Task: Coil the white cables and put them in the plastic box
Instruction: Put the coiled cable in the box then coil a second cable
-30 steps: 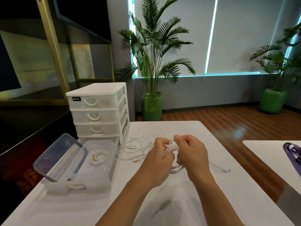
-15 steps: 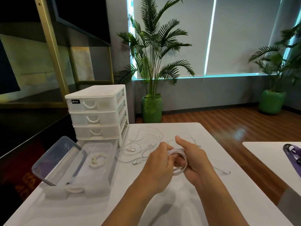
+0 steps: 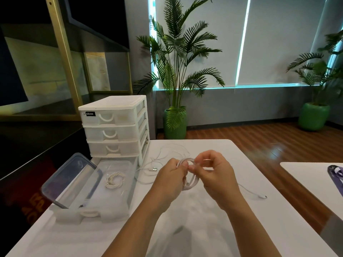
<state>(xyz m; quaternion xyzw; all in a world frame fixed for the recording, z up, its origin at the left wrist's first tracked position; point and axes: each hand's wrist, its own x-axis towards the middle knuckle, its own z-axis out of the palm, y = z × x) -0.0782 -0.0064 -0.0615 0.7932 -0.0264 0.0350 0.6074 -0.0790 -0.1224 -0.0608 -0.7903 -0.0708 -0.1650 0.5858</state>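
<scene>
Head view, looking forward and down over a white counter (image 3: pixel 204 229); both hands meet above its middle, holding a partly wound white cable (image 3: pixel 193 182); the left hand (image 3: pixel 170 180) has its fingers curled round the left side of the loops, a closed grip on the coil; the right hand (image 3: pixel 219 179) pinches the cable at the top of the coil between thumb and fingertips, its remaining fingers curled; a free tail (image 3: pixel 248 191) of the same cable runs rightward along the counter from under the right hand and ends in a small connector (image 3: pixel 263 196); further loose white cables (image 3: pixel 167 154) lie tangled on the counter behind the hands, one showing a metallic plug (image 3: pixel 153 169); the clear plastic box (image 3: pixel 89 212) stands open at the left part of the counter, its transparent lid (image 3: pixel 68 180) tilted up on the left side; one coiled white cable (image 3: pixel 115 180) already lies inside the box; a white three-drawer unit (image 3: pixel 113 127) stands just behind the box; two potted palms in green pots (image 3: pixel 175 123) (image 3: pixel 313 115) stand on the wooden floor near the shaded windows
</scene>
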